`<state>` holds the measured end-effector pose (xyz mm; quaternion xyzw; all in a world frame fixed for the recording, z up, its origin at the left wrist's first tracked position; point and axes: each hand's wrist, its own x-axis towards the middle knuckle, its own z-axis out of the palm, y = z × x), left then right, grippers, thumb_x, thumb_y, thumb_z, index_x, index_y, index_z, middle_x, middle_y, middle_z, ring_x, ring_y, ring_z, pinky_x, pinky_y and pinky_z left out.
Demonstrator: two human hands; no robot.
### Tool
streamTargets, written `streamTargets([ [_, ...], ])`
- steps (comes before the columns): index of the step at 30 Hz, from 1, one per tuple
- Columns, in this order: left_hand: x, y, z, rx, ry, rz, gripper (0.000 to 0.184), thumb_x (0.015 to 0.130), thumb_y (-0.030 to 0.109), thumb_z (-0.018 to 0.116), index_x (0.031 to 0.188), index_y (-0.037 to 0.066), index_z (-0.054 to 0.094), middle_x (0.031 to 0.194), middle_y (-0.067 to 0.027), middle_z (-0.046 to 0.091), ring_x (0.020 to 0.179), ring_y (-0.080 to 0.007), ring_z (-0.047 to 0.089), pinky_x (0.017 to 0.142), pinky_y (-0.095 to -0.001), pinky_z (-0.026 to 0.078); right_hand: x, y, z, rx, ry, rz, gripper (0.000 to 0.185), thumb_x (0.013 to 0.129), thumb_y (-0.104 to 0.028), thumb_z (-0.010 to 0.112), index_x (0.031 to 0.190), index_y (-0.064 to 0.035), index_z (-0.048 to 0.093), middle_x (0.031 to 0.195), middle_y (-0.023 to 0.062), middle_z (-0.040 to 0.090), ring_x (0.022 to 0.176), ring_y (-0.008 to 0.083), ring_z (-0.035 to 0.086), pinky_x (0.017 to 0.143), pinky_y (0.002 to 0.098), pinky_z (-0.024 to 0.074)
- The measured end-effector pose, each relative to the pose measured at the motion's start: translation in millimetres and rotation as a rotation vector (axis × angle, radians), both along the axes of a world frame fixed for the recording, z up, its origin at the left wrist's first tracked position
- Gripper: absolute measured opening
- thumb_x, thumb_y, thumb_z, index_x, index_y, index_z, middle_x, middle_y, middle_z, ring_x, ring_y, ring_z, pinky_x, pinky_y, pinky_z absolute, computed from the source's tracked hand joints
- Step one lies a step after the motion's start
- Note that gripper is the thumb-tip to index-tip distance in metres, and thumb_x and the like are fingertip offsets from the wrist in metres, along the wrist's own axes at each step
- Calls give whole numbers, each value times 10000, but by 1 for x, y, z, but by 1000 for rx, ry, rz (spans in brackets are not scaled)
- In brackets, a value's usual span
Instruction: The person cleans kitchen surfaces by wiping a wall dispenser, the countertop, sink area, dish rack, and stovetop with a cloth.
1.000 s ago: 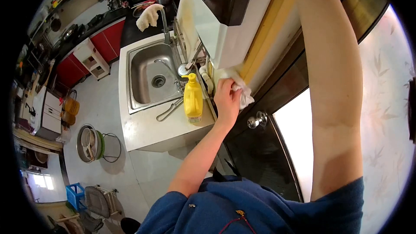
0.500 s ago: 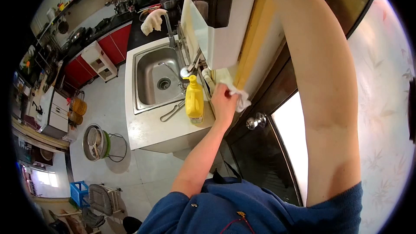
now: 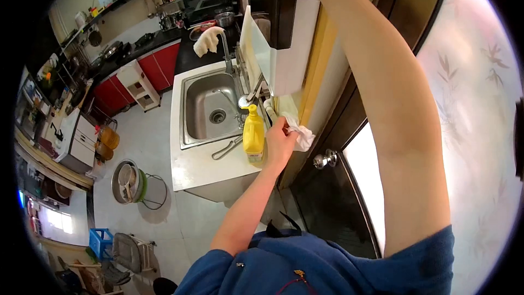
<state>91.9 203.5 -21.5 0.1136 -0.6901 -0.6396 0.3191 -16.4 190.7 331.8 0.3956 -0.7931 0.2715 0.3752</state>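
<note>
My left hand (image 3: pixel 280 143) is closed on a crumpled white tissue (image 3: pixel 303 137), pinched at the fingertips, beside the wall edge right of the sink counter. Just left of that hand stands a yellow pump bottle (image 3: pixel 253 137) on the counter. My right arm (image 3: pixel 401 109) stretches up to the top edge of the view, near a dark-framed white cabinet (image 3: pixel 289 65). My right hand lies beyond the frame, so its fingers do not show.
A steel sink (image 3: pixel 210 110) with a tap is set in the white counter (image 3: pixel 199 169), with metal tongs (image 3: pixel 226 148) by its rim. A cloth (image 3: pixel 208 41) hangs over the faucet. At right is a dark door with a round knob (image 3: pixel 325 159). Basins (image 3: pixel 129 181) stand on the floor.
The view has shifted, so the sink and counter sit lower and further right. My left hand still pinches the tissue, and my raised right arm reaches further left at the top.
</note>
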Motion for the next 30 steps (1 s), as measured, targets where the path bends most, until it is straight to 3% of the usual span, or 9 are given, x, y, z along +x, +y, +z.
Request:
streamTargets([
  [2,21,-7,42,198,122,-26,234,749,-12,640,958,3,538,829,-61,630,648,-109,556,536,-265,441,-1,6,-3,-364,285,457,227,810,-129,542,908,45,649,864,269,638,828,389,631,738,412,494],
  [4,25,-9,49,190,149,-26,213,762,-27,622,952,11,531,814,-44,617,642,-85,543,507,-229,419,50,39,-19,-461,265,580,120,780,-7,512,791,54,616,909,251,639,866,353,609,769,375,466],
  [6,44,-16,70,189,159,-108,185,792,-33,606,954,8,527,803,-29,600,632,-75,534,502,-225,413,83,76,-52,-418,131,430,197,887,-155,581,1041,-88,685,1077,71,665,1013,179,613,903,276,458],
  [8,47,-19,87,136,192,-141,155,819,-34,591,955,14,532,789,-14,587,641,-61,534,491,-219,399,97,95,-131,-385,221,478,220,762,-59,645,978,-76,683,1007,67,668,959,241,600,851,361,462],
  [12,55,-13,89,339,320,-207,163,819,-30,599,963,27,549,839,-8,597,712,-82,565,600,-213,450,121,121,-202,-130,-48,427,258,753,-26,646,1006,-71,677,1111,120,609,949,303,609,849,375,473],
  [14,46,-6,79,257,238,-301,189,824,-38,585,1000,23,555,870,-12,606,756,-103,579,684,-231,473,122,134,-260,-374,-416,549,367,730,91,620,1059,-65,662,1091,126,614,977,294,610,823,336,503],
  [19,49,15,71,388,190,-711,387,837,-8,602,1216,-2,526,1116,-84,601,1072,-163,558,939,-303,436,110,170,-268,-481,-469,382,347,768,168,541,1056,2,640,1083,81,577,926,157,602,720,232,493],
  [25,58,-21,62,160,153,-670,399,863,-8,566,1255,2,493,1135,-106,600,1092,-189,558,956,-309,426,87,144,-279,-545,-357,230,255,820,74,584,1065,15,625,1080,101,511,931,194,563,768,270,467],
  [30,92,-97,37,147,83,-515,301,874,-16,541,1175,-5,539,1041,-100,621,963,-180,606,876,-307,479,59,103,-313,-564,-316,94,243,767,80,618,987,-18,652,995,73,557,831,160,595,614,256,474],
])
